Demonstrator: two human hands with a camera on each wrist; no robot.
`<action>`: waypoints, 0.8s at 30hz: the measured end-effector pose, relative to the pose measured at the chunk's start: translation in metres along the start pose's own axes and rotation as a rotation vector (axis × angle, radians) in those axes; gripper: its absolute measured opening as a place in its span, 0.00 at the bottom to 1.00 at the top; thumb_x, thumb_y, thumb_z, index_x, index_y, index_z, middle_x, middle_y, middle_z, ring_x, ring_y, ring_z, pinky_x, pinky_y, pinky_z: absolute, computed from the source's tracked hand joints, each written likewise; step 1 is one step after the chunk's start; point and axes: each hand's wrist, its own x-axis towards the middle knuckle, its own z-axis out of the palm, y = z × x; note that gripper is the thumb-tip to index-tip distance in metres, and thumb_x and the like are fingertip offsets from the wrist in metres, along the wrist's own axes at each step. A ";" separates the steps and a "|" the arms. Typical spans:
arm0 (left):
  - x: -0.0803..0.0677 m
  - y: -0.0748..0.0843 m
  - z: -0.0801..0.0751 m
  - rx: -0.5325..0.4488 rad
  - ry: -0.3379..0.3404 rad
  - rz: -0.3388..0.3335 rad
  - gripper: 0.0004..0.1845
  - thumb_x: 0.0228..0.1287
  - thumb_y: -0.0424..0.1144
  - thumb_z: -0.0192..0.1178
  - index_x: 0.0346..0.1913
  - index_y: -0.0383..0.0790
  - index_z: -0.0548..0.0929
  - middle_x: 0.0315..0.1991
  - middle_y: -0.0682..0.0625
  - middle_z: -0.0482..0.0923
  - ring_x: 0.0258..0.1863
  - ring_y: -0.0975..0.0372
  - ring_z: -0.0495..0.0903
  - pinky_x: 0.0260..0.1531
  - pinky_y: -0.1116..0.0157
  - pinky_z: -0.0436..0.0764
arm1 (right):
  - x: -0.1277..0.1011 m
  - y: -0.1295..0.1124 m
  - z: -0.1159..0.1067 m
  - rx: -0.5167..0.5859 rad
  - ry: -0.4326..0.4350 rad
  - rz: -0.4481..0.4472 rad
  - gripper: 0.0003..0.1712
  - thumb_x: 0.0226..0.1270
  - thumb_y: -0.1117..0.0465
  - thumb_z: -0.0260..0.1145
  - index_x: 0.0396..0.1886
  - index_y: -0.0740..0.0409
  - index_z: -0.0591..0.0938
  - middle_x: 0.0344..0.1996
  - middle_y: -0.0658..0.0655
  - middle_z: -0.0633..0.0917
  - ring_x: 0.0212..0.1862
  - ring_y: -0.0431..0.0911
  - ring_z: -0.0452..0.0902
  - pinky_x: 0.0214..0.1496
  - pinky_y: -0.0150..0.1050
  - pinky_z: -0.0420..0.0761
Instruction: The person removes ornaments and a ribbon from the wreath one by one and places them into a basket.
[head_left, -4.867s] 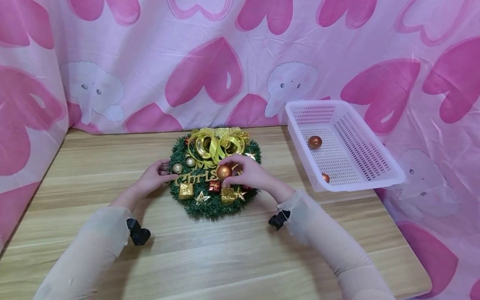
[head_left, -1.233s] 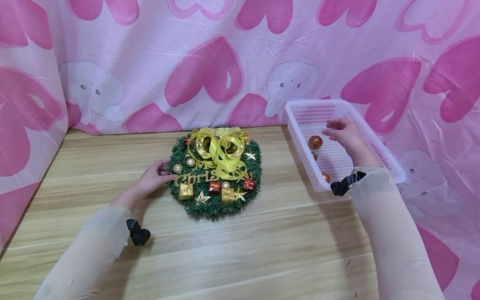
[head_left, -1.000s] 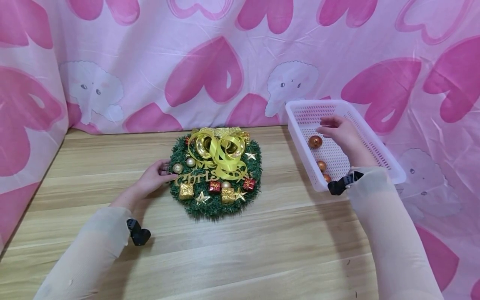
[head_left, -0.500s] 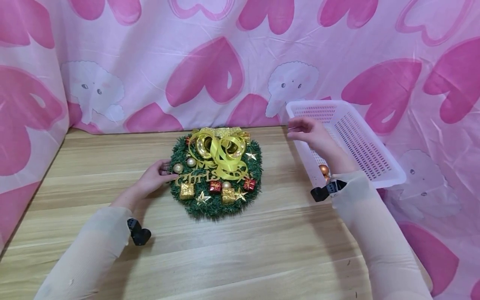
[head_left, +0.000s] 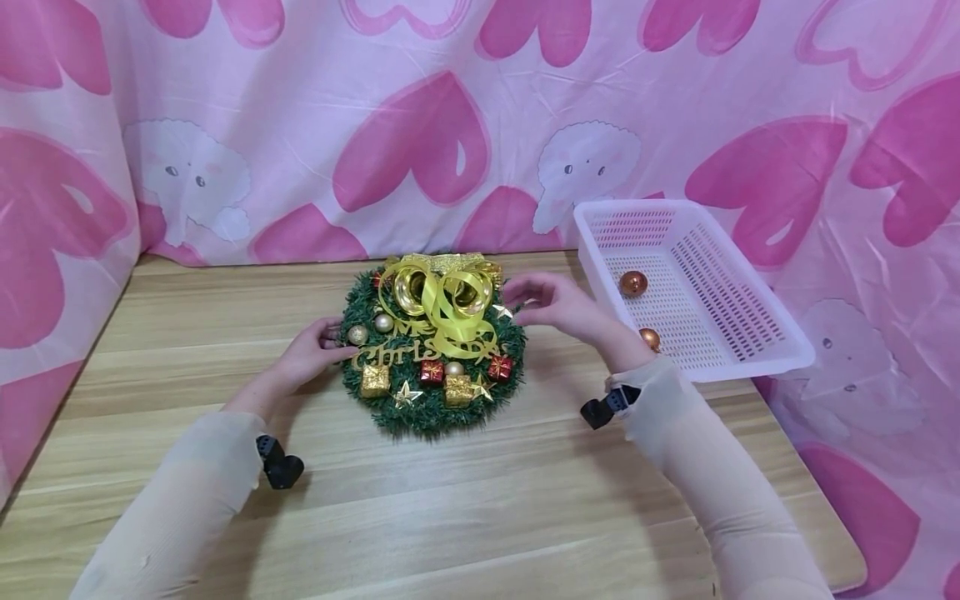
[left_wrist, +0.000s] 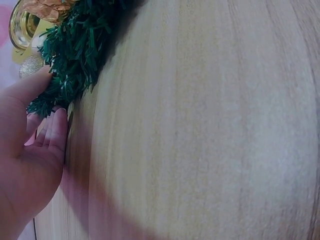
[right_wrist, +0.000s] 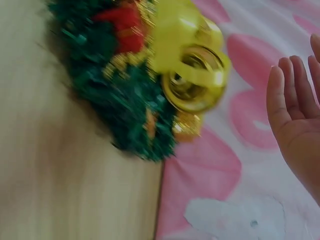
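Wreath of green tinsel, round [head_left: 408,369], is pinched at left by my left hand [head_left: 311,354]; loosely spread right hand [head_left: 558,307] hovers right.

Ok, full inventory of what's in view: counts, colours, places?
wreath: 1, green, on table
bells: 2, gold, upper wreath
ribbon: count unclear, yellow, over bells
lettering: 1 set, gold, mid-wreath
gift boxes: at least 4, gold and red, mostly lower wreath
stars: at least 3, gold, on wreath
small balls: 3 visible, pale gold, on wreath
basket: 1, white, right of wreath
larger balls: 2 visible, copper, in basket
table: 1, wood-toned, underneath
cloth: count unclear, pink, around table
wrist cameras: 2, black
sleeves: 2, pale
hands: 2, beside wreath
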 end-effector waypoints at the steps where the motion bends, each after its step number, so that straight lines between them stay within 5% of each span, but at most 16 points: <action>1: 0.000 0.000 0.000 0.003 0.000 -0.001 0.44 0.60 0.44 0.62 0.71 0.30 0.50 0.55 0.35 0.66 0.48 0.53 0.67 0.36 0.75 0.74 | 0.001 0.002 0.005 0.008 -0.023 0.007 0.26 0.54 0.73 0.65 0.55 0.71 0.73 0.51 0.71 0.77 0.52 0.58 0.75 0.52 0.34 0.79; 6: 0.001 -0.002 0.000 0.005 0.007 0.001 0.42 0.61 0.43 0.61 0.71 0.29 0.51 0.55 0.35 0.66 0.47 0.54 0.67 0.37 0.75 0.74 | 0.009 0.016 0.028 0.034 -0.139 0.005 0.24 0.55 0.75 0.64 0.54 0.73 0.73 0.51 0.74 0.76 0.54 0.65 0.72 0.52 0.36 0.79; 12: 0.000 -0.001 0.000 0.002 0.007 -0.001 0.42 0.61 0.42 0.61 0.70 0.29 0.51 0.58 0.34 0.65 0.49 0.53 0.67 0.41 0.73 0.73 | 0.015 0.025 0.049 -0.019 -0.232 0.013 0.23 0.54 0.72 0.66 0.52 0.70 0.75 0.50 0.69 0.79 0.53 0.58 0.75 0.52 0.38 0.80; 24: 0.000 -0.002 0.000 -0.006 0.012 0.004 0.43 0.61 0.43 0.61 0.71 0.30 0.51 0.58 0.34 0.64 0.50 0.52 0.66 0.40 0.73 0.73 | 0.019 0.038 0.066 -0.068 -0.282 -0.027 0.22 0.55 0.71 0.65 0.52 0.64 0.77 0.50 0.60 0.81 0.51 0.46 0.77 0.53 0.36 0.79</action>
